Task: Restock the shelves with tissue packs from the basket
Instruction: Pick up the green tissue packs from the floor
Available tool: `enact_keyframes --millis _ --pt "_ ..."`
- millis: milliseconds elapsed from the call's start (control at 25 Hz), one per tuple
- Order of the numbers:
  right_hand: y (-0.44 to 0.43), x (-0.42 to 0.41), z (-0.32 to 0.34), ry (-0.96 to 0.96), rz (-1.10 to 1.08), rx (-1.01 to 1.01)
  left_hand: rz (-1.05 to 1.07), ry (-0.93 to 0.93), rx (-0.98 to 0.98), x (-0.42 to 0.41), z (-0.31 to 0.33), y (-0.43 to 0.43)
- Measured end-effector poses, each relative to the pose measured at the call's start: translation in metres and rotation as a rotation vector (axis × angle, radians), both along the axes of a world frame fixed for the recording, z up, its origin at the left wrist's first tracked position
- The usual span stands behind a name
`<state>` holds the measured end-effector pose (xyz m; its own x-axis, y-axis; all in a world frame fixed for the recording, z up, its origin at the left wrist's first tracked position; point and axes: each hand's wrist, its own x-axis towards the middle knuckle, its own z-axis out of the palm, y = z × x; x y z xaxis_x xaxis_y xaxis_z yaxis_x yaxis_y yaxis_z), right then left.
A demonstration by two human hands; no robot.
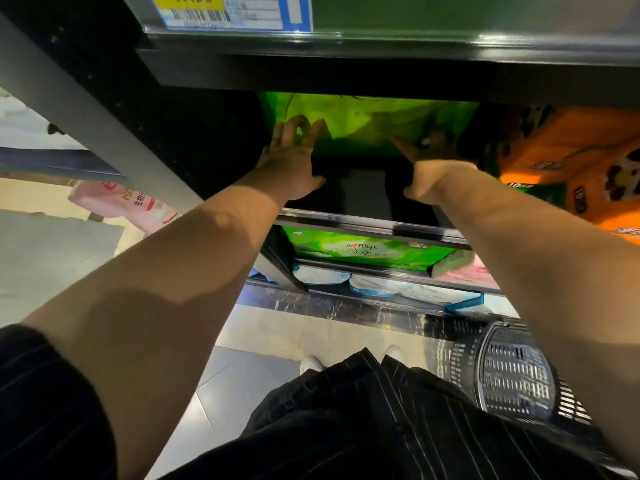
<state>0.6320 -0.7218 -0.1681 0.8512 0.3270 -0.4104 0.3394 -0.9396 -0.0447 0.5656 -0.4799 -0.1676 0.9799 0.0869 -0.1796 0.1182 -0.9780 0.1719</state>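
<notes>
Green tissue pack [374, 123] far back on the shelf [346, 221]!
Left hand [291, 150] presses it, fingers spread; right hand's [427, 147] hold hides in shadow. Uneven pushing could jam it against the orange pack [568, 157].

Bright green glossy plastic tissue pack [367, 123], black metal shelf [346, 69]. The orange plastic pack [571, 161] has white and dark patches. Black grid-mesh plastic basket [512, 375], black fabric clothes [363, 410] with thin pale pinstripes, yellow-and-white paper price tag [204, 8].
</notes>
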Motion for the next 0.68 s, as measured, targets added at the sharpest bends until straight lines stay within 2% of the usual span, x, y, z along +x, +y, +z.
enact_keyframes --millis 120,400,560,680 --pt "-0.001 0.011 -0.003 -0.020 0.002 0.041 0.023 0.019 0.028 0.012 0.003 0.003" --pt "0.001 0.011 -0.008 -0.081 0.093 -0.031 0.064 0.081 0.113 0.015 0.012 -0.005" --pt "-0.008 0.006 -0.007 -0.037 0.108 0.004 0.100 0.138 0.110 0.010 0.014 -0.014" --pt "-0.012 -0.012 0.005 -0.007 0.114 -0.035 0.073 0.095 0.088 -0.008 0.012 -0.018"
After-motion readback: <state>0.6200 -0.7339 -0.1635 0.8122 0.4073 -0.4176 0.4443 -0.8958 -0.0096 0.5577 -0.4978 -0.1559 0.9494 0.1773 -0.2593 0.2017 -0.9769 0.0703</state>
